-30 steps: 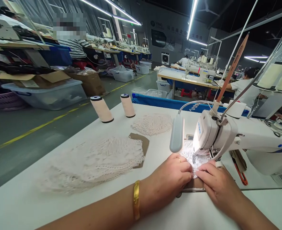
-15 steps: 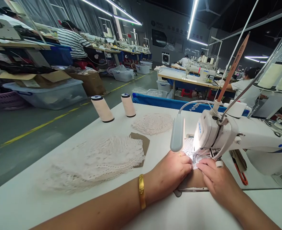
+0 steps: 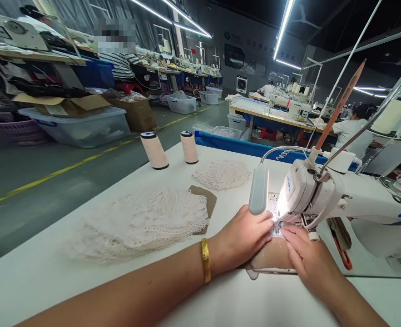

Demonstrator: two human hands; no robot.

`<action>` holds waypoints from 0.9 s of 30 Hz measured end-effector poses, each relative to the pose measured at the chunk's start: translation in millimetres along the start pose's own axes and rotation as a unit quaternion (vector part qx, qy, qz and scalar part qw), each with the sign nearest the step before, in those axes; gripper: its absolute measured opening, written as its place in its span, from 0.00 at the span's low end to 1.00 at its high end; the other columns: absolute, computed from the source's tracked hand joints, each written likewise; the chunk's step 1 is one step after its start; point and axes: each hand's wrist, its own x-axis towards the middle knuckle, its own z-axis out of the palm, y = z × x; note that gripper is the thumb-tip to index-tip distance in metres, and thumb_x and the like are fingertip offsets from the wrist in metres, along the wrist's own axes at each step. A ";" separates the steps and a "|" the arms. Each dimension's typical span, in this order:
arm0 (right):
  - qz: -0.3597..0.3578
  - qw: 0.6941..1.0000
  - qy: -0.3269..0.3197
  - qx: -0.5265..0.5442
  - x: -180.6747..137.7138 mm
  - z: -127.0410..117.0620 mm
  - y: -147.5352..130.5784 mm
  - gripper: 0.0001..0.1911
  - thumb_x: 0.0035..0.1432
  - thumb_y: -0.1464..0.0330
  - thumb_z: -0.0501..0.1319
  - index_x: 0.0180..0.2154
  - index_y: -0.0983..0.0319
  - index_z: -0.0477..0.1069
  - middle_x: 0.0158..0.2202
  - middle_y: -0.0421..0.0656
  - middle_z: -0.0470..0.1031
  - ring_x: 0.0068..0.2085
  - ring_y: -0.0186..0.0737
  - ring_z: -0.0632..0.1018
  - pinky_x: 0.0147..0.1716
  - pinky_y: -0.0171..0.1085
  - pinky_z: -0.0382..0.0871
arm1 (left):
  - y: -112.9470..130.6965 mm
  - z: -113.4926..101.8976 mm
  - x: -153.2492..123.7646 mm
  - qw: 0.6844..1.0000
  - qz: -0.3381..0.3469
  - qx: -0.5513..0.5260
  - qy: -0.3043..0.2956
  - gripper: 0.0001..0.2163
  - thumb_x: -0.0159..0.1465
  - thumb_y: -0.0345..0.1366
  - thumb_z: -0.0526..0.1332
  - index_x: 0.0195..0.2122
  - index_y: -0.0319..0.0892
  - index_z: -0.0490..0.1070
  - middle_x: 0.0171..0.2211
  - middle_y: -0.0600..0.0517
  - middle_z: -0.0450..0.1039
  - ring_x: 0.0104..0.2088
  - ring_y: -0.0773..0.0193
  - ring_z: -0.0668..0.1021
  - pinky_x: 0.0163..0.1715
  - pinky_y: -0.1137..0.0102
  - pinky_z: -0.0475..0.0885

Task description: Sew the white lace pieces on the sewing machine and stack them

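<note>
The small lace piece [image 3: 278, 233] lies under the needle end of the white sewing machine [image 3: 294, 186], its near edge on the brown plate [image 3: 271, 256]. The left hand [image 3: 246, 236] rests at its left side and the right hand [image 3: 307, 254] at its right; whether either grip pinches the lace or only presses it, I cannot tell. To do this well, keep the lace flat with light, even pressure from both sides, let the machine draw it rather than pulling, and keep the fingertips clear of the needle. Compared with one second ago, less lace shows on the near side, more brown plate lies bare, and the whole view has swung slightly left.
</note>
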 end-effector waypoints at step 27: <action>-0.077 0.991 -0.051 0.097 1.3 -24.2 -16.4 0.19 0.62 0.82 0.54 0.47 0.57 0.73 0.45 0.44 0.80 0.45 0.48 0.75 0.38 0.42 0.70 | 25.2 -6.6 -16.1 0.997 0.054 -0.055 -0.027 0.08 0.70 0.27 0.62 0.35 0.43 0.77 0.36 0.52 0.80 0.36 0.59 0.76 0.43 0.60 0.67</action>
